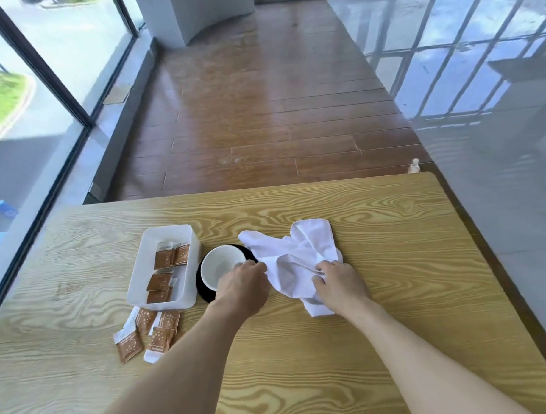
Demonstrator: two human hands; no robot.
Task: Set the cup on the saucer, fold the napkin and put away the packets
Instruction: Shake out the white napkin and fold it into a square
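Reaching in from the near edge, two bare forearms cross the wooden table (302, 376). Nearest on the left, a loose heap of brown packets (147, 333) lies on the tabletop, just in front of the white tray (137, 267), some overlapping one another. More of the same packets sit inside the tray, which stands left of the saucer and almost touches it.

The left hand (242, 290) sits over the right side of the black saucer (203, 289), its fingers curled forward toward the near left edge of the napkin; whether they pinch the cloth or only touch it cannot be told, since the back of the hand hides the fingertips. The white cup (219, 267) stands on the saucer, its mouth open upward, partly covered on its right rim by that hand.

The right hand (337, 280) grips the white napkin (298, 255), fingers bunched into the crumpled cloth near its middle. The napkin lies rumpled and unfolded right of the cup, its left corner draped over the far rim of the saucer.

Beyond the table's far edge runs a wooden floor (262, 114), with a tall window (29, 91) on the left.
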